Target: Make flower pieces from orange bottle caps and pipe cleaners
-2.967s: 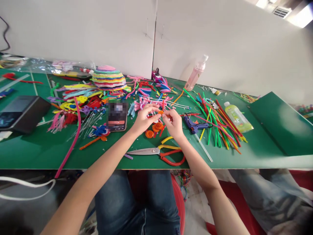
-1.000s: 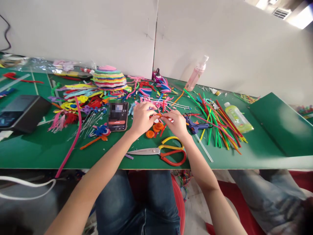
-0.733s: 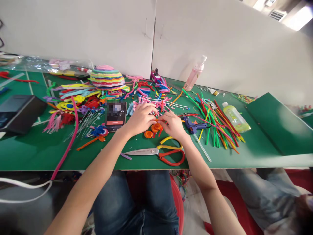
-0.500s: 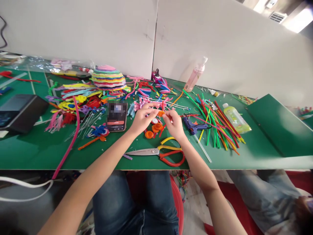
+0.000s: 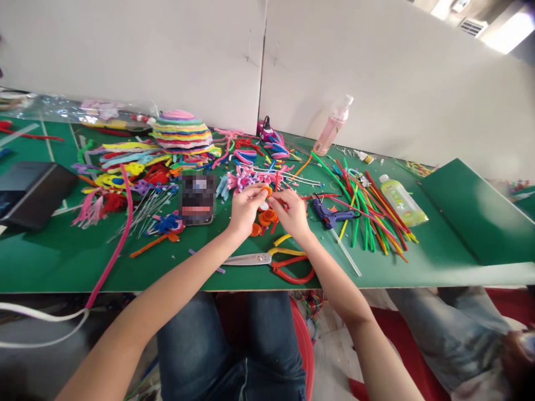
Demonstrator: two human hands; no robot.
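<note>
My left hand [image 5: 243,209] and my right hand [image 5: 291,213] meet over the middle of the green table [image 5: 62,262]. Both pinch a small orange pipe-cleaner coil [image 5: 266,190] held between the fingertips. Just beneath them lie a few more orange coils [image 5: 267,216]. Scissors [image 5: 271,260] with yellow and red handles rest near the front edge, under my right wrist. A phone [image 5: 196,199] lies left of my left hand.
Straight pipe cleaners [image 5: 371,206] fan out at right beside a purple glue gun [image 5: 330,213], a green bottle [image 5: 401,200] and a pink spray bottle [image 5: 332,127]. Coloured craft pieces [image 5: 137,167] and a stack of discs [image 5: 181,131] fill the left. A black box [image 5: 31,192] sits far left.
Both hands dipped to the coils on the table, then lifted again with the orange coil pinched between them. The view shifted slightly.
</note>
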